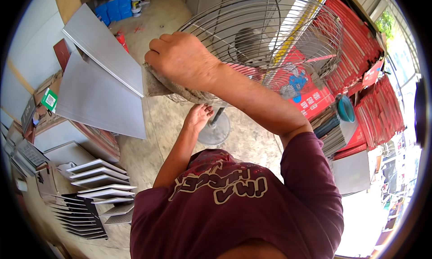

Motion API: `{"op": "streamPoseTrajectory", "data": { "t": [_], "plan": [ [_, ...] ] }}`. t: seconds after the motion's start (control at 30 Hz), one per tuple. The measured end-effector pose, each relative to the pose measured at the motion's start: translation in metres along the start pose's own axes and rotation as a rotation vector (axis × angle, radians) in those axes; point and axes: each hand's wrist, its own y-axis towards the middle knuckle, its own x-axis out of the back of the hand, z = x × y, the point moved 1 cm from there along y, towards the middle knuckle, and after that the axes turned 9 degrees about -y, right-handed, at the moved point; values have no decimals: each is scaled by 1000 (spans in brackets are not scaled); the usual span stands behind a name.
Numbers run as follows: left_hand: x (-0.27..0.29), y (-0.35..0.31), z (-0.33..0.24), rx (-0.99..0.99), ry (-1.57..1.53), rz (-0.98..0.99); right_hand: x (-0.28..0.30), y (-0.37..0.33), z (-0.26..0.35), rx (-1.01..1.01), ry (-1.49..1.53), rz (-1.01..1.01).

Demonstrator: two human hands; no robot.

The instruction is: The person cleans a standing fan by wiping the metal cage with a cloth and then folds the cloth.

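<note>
A large round wire fan guard (216, 23) spreads out in front of me on a standing fan, with a dark motor housing (247, 43) seen through the wires. My right hand (182, 61) reaches across to the guard's near left rim. It is closed on a dusty grey-brown rag (191, 95), which hangs against the wires below my fingers. Lower down, my left hand (197, 118) is just under the rim, its fingers loosely bent and apart. I see nothing in it, and cannot tell if the fingertips touch the guard. The fan's round base (215, 131) rests on the floor.
Large grey panels (101, 95) lean at the left. Below them, a rack holds several tile samples (101, 182). Stacks of red cartons (380, 110) line the right, with a teal bowl (345, 109) beside them. Blue packages (112, 9) stand at the far left.
</note>
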Motion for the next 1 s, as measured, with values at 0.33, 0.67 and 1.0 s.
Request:
{"op": "streamPoseTrajectory", "data": {
  "t": [0.33, 0.67, 1.0],
  "plan": [
    [-65, -12, 10, -33, 92, 40, 46, -9, -43, -119, -120, -153],
    [-110, -22, 15, -130, 210, 112, 83, -28, -90, -240, -202, -323],
    [-170, -28, 32, -188, 455, 137, 125, -61, -126, -419, -207, -342]
  ]
}}
